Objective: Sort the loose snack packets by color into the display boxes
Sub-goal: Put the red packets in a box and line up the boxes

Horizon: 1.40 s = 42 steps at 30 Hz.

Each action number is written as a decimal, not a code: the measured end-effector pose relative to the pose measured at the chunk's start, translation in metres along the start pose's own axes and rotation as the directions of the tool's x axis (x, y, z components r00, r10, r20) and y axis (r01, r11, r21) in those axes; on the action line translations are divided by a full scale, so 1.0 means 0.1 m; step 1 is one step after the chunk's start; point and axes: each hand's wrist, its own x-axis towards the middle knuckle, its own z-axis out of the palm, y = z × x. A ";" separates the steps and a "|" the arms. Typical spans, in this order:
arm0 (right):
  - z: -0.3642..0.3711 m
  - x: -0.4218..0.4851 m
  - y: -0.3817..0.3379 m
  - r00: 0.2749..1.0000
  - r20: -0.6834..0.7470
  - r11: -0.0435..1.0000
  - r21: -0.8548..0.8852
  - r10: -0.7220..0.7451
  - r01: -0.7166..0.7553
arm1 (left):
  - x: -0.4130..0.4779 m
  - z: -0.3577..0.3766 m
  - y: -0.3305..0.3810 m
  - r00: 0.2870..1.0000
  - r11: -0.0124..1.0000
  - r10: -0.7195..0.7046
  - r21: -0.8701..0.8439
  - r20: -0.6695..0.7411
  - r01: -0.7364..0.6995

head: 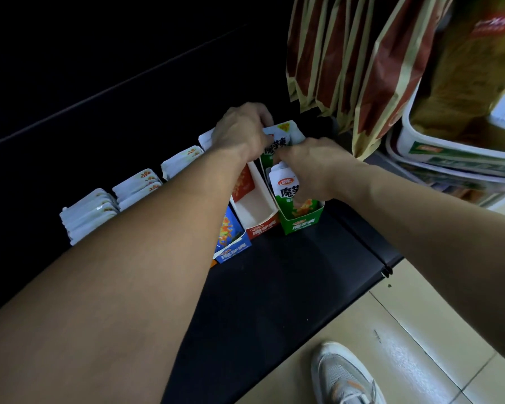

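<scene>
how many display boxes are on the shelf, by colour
Green cardboard display box: 1
Red cardboard display box: 1
Blue cardboard display box: 1
Total: 3 display boxes in view; anything behind the arms is hidden.

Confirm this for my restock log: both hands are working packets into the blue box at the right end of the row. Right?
Not quite. The head view shows the left hand and right hand at the green box, which is at the right end; the blue box sits two places left.
</scene>
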 end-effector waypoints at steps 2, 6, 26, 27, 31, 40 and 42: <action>0.00 -0.01 -0.01 1.000 0.000 1.000 -0.015 -0.018 0.018 | 0.00 0.00 -0.05 0.999 1.000 -0.004 0.007 -0.040 0.004; 0.00 -0.01 -0.02 1.000 0.008 1.000 -0.020 -0.023 0.023 | -0.03 0.00 -0.12 0.991 0.999 0.049 0.017 -0.127 -0.048; -0.11 0.13 -0.07 0.998 -0.031 0.989 -0.139 -0.050 0.046 | -0.15 -0.01 -0.16 1.000 0.989 0.024 -0.143 0.011 -0.022; -0.11 0.16 -0.07 0.999 -0.014 0.991 -0.126 -0.052 0.050 | -0.15 -0.01 -0.16 1.000 0.988 0.027 -0.151 0.016 -0.024; -0.04 0.20 -0.03 0.998 -0.065 0.980 -0.198 -0.009 -0.004 | -0.15 -0.08 -0.17 0.997 0.983 0.052 -0.181 0.054 -0.041; 0.37 0.14 0.01 0.956 -0.268 0.990 0.107 0.117 -0.091 | -0.21 -0.13 -0.22 0.991 0.974 0.071 -0.224 0.114 -0.044; 0.36 0.17 0.06 0.972 -0.206 0.973 0.218 0.118 -0.072 | -0.23 -0.12 -0.21 0.988 0.964 0.072 -0.264 0.136 -0.034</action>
